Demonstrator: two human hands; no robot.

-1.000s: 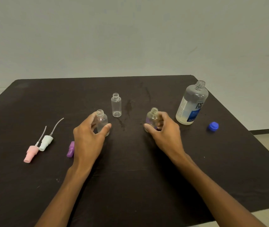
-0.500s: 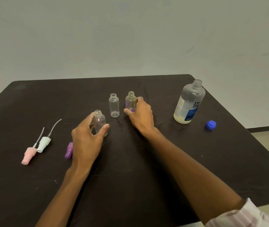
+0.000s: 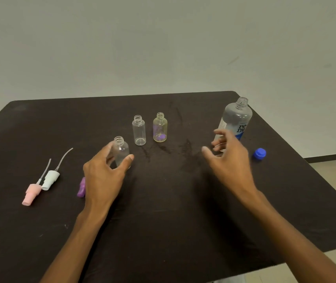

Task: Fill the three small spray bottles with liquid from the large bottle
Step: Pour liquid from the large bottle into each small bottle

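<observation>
Left hand (image 3: 103, 176) grips a clear round plastic spray bottle (image 3: 120, 151), uncapped, threaded neck, upright on the black cloth table (image 3: 163, 211). Beyond its fingertips: a clear cylindrical bottle (image 3: 139, 130), then a yellowish bottle (image 3: 160, 127) with purple inside. Right hand (image 3: 229, 160) hovers, fingers spread, holding nothing, just before the large bottle (image 3: 235, 119), label "re nu". Blue ribbed cap (image 3: 259, 153) right of it.

We see our left hand (image 3: 103, 176) curled with thumb and fingers round something small, while our right hand (image 3: 229, 160), somewhat blurred, hangs apparently empty with fingers loosely spread, both forearms reaching forward.
</observation>
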